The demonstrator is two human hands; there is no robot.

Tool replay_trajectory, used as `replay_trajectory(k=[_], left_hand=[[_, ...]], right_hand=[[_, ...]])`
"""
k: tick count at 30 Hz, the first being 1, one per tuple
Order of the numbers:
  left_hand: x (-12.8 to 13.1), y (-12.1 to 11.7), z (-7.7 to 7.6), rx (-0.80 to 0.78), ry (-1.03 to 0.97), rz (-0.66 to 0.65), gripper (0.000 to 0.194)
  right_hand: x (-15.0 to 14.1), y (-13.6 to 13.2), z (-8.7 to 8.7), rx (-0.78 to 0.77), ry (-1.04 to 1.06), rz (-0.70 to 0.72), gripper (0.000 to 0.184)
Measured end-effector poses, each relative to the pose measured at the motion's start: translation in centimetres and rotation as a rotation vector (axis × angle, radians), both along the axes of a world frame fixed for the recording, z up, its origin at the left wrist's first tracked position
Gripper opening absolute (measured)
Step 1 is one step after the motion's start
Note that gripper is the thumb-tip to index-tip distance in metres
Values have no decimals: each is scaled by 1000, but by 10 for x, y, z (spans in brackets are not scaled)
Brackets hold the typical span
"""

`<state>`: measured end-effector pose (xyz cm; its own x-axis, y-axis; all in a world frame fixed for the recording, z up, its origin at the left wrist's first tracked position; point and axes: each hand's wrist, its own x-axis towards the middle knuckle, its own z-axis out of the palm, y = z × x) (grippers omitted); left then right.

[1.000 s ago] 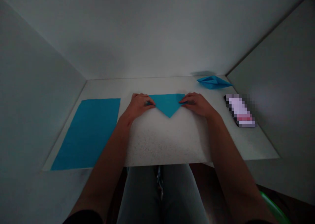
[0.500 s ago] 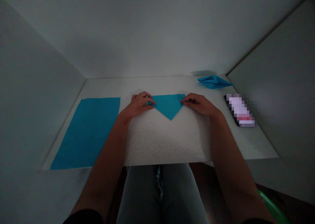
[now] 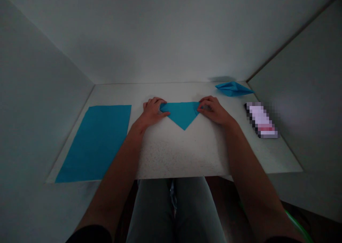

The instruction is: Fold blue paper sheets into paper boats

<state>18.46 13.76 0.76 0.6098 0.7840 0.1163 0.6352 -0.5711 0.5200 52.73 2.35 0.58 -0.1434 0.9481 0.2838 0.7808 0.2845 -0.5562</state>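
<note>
A folded blue paper triangle point(image 3: 182, 113) lies on the white table point(image 3: 176, 154), its point towards me. My left hand point(image 3: 153, 111) pinches its left corner between fingers and thumb. My right hand point(image 3: 213, 110) grips its right corner the same way. To the left of my left hand lies a flat sheet of blue paper point(image 3: 94, 143). At the far right of the table sits a folded blue paper boat shape point(image 3: 233, 89).
A pixelated flat object, perhaps a phone point(image 3: 261, 120), lies near the table's right side. Pale walls point(image 3: 45, 93) enclose the left, back and right. My jeans-clad legs point(image 3: 173, 211) show below the front edge. A curved green rim point(image 3: 298, 225) shows at lower right.
Both hands have shifted slightly towards the far edge, and their fingers now curl more over the triangle's corners. The other paper items have not moved.
</note>
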Motion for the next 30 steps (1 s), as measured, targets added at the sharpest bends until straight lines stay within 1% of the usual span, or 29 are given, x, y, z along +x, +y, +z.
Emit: replay_trajectory(k=[4,6,9,11,13,17,18,22,24,26,30], left_hand=[[-1,0,-1,-4,-11,23,52],[-1,0,0,-15,-15,22,50],[-2,1,0,-39,-29,11,46],[-2,1,-1,-61,-44,7,46],[-3,1,-2,-83,-60,6,51],[-4,1,-3,-92,-83,-6,72],[-4,1,-3,-90,-74,-11,73],[-3,1,0,-68,-19,-2,64],[-2,1,1,-73,-9,8,63],[-1,1,3,-104,-10,-3,61],[-2,0,7,-203,-69,-62,44]], right_hand=[[-5,0,-1,-22,-35,-14,25],[-7,-1,0,-39,-35,-26,22],[-9,-2,2,-36,8,-21,21],[-9,-2,3,-24,43,-15,23],[-9,-2,2,-16,47,-13,25],[-9,-1,-1,-25,-15,-10,23],[-9,-1,-1,-28,-24,-12,23],[-10,-1,1,-39,-48,-16,20],[-10,-2,1,-39,-71,-17,19],[-10,-2,-1,-32,-88,-58,27],[-7,-1,-9,-24,-82,-206,59]])
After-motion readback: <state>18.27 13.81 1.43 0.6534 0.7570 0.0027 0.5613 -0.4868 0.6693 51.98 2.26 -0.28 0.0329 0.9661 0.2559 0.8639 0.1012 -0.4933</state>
